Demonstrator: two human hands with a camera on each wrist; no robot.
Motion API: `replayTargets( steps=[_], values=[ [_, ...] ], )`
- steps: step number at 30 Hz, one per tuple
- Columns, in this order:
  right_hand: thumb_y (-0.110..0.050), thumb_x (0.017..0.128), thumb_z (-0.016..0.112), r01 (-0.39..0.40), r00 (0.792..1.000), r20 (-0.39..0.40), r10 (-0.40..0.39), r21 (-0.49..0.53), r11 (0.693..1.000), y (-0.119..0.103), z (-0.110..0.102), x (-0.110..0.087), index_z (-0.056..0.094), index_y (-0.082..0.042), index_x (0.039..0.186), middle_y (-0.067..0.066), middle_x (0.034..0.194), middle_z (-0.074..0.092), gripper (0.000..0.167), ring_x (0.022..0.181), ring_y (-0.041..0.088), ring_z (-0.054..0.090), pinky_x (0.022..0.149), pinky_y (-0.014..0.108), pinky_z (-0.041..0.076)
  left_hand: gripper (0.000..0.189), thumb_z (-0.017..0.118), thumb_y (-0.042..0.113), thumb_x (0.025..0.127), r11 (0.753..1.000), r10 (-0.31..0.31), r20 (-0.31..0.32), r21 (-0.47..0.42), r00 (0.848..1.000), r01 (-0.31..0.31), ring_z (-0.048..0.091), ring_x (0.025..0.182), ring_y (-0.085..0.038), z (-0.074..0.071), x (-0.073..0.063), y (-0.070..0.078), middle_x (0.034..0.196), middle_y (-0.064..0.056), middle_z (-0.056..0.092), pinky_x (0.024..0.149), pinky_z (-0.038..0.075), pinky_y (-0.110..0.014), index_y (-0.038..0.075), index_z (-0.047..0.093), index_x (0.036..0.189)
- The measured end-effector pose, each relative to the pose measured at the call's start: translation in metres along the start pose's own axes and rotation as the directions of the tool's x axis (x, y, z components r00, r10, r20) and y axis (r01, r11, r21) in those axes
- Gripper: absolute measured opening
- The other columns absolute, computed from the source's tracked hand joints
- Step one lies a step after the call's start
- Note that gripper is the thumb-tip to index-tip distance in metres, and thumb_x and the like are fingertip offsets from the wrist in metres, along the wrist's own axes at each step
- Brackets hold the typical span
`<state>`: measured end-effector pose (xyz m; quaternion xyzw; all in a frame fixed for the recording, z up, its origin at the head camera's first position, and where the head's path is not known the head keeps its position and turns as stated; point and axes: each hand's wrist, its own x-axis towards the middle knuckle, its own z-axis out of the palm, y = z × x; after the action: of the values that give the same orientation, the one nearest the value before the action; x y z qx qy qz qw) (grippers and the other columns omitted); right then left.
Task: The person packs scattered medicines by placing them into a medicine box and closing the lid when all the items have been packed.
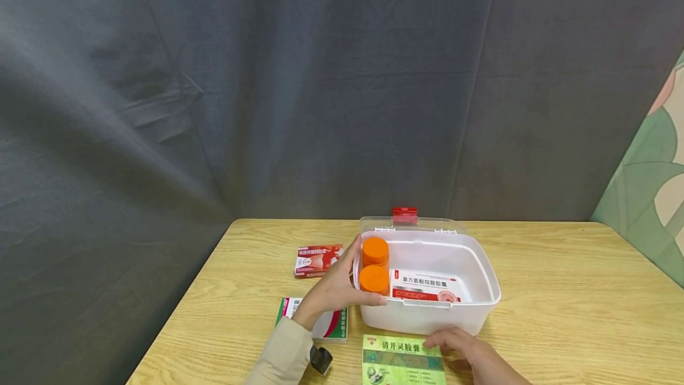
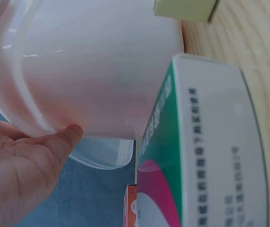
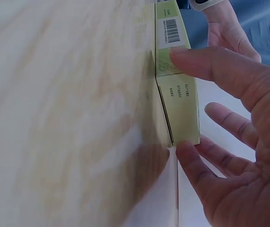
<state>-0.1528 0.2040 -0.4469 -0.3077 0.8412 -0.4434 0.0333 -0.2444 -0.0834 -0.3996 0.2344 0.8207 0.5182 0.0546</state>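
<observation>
My left hand (image 1: pixel 339 286) grips the left end of a white plastic storage box (image 1: pixel 483 281), thumb along the front rim and fingers at the back left. Two orange-capped bottles (image 1: pixel 374 279) stand inside at the left, and a white-and-red medicine box (image 1: pixel 427 285) lies on its floor. In front of the storage box, my right hand (image 1: pixel 467 350) holds a yellow-green medicine box (image 1: pixel 402 361) by its right end. The right wrist view shows the thumb (image 3: pixel 196 61) on its barcode side and fingertips at the far corner. That medicine box lies flat on the table.
A red-and-white medicine box (image 1: pixel 315 259) lies left of the storage box. Nearer, a green-and-white medicine box (image 1: pixel 338 327) is partly covered by my left forearm. The storage box's clear lid (image 1: pixel 427 224) with a red latch hangs open behind it, near the grey curtain (image 1: pixel 342 106).
</observation>
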Motion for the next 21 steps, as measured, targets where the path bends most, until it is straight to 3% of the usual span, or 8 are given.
replayTargets(
  steps=[4,8,21],
  values=[
    [-0.025,0.070,0.089,-0.048,0.998,0.050,0.044,0.097,0.994,0.0001,-0.0021,0.0000,0.062,-0.016,0.116,0.008,0.119,0.055,0.054,0.098,0.010,0.054,0.075,0.027,0.052,0.117,0.085,0.037,0.071,1.000,-0.002,0.000,0.002,1.000,0.002,0.031,0.138,-0.023,0.0001,0.0000,0.0001,0.158,0.004,0.021,0.104,0.036,-0.053,0.024,0.007,0.157],
    [-0.015,0.076,0.085,-0.111,0.987,0.141,0.078,0.237,0.965,0.0015,-0.0053,0.0001,0.058,-0.012,0.121,0.016,0.125,0.050,0.053,0.100,0.010,0.052,0.078,0.028,0.053,0.117,0.085,0.037,0.071,1.000,0.003,0.003,-0.001,1.000,-0.003,0.031,0.138,-0.023,0.0001,-0.0003,0.0004,0.158,0.005,0.021,0.104,0.036,-0.053,0.025,0.007,0.157],
    [-0.013,0.080,0.081,-0.014,0.987,0.155,-0.033,0.295,0.955,0.0044,-0.0053,-0.0040,0.059,-0.010,0.121,0.008,0.123,0.050,0.047,0.104,0.006,0.049,0.079,0.033,0.056,0.118,0.086,0.038,0.070,1.000,0.001,0.000,-0.018,1.000,-0.001,0.031,0.137,-0.022,0.0005,-0.0009,-0.0007,0.157,0.005,0.023,0.106,0.033,-0.052,0.027,0.007,0.157]
  ],
)
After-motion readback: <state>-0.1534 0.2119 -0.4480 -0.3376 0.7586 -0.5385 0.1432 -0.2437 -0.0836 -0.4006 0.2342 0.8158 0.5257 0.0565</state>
